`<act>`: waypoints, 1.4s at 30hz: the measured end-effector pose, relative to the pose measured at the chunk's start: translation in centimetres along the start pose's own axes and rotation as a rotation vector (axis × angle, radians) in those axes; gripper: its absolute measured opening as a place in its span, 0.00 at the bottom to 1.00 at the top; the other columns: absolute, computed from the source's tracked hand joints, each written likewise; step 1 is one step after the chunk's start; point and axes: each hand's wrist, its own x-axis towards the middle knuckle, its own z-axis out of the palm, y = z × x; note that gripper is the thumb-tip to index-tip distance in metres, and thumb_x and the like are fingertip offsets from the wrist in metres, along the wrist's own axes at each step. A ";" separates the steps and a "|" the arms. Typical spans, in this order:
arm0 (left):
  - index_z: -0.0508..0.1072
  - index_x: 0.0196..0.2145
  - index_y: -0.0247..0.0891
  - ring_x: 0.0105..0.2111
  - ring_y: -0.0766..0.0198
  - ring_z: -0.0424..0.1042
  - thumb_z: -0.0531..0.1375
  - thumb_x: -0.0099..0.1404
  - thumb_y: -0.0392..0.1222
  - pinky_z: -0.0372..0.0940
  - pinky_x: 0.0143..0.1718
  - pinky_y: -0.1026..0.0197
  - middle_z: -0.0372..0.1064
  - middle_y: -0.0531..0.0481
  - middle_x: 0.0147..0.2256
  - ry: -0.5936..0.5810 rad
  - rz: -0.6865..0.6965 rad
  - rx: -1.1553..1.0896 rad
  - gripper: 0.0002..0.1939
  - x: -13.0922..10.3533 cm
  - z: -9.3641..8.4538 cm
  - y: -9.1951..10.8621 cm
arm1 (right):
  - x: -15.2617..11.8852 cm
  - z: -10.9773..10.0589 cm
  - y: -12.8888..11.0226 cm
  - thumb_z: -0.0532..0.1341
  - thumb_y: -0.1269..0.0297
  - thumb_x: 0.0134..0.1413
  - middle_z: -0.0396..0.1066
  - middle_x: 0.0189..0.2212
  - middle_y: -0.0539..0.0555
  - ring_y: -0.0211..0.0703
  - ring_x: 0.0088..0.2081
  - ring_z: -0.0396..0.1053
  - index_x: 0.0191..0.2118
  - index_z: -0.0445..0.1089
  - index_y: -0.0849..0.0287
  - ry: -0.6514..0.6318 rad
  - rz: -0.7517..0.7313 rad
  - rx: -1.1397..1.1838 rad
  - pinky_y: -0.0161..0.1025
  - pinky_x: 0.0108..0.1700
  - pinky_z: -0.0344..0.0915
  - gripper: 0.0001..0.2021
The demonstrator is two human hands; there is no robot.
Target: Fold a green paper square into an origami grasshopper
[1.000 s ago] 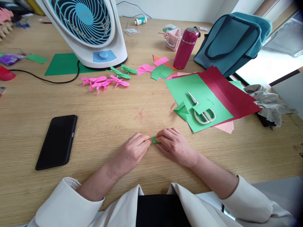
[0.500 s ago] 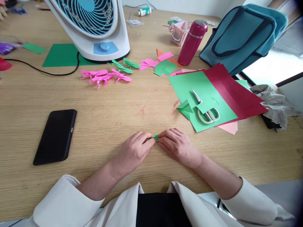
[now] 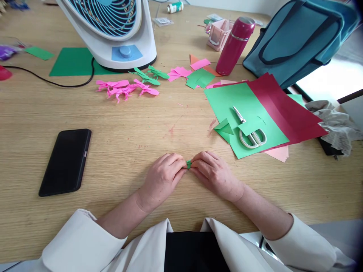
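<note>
A small folded piece of green paper [image 3: 188, 164] is pinched between my two hands near the front of the wooden table. My left hand [image 3: 164, 175] grips its left end and my right hand [image 3: 215, 174] its right end; the fingertips cover most of it. Up and to the right lie a green sheet [image 3: 229, 100] and red sheets [image 3: 295, 109], with white-handled scissors [image 3: 255, 139] on the green one. A folded green piece [image 3: 224, 130] rests at that sheet's left edge. Farther back are pink folded figures [image 3: 121, 88] and green folded figures [image 3: 146, 76].
A black phone [image 3: 65, 162] lies at the left. Behind stand a white and blue fan [image 3: 124, 49] with a black cable [image 3: 68, 86], a magenta bottle [image 3: 236, 47], a pink basket [image 3: 218, 36] and a teal bag [image 3: 295, 41]. Cut paper pieces [image 3: 200, 78] lie before the bottle.
The fingertips of my left hand have come closer to my right hand, and less of the green paper shows between them. The view has shifted slightly.
</note>
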 end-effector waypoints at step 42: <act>0.71 0.31 0.38 0.38 0.64 0.67 0.59 0.63 0.27 0.63 0.40 0.60 0.65 0.51 0.37 0.028 -0.281 -0.239 0.08 -0.1 -0.6 0.0 | 1.2 -0.9 -0.2 0.61 0.74 0.56 0.65 0.33 0.50 0.36 0.31 0.64 0.31 0.65 0.58 -0.116 0.408 0.328 0.36 0.34 0.60 0.06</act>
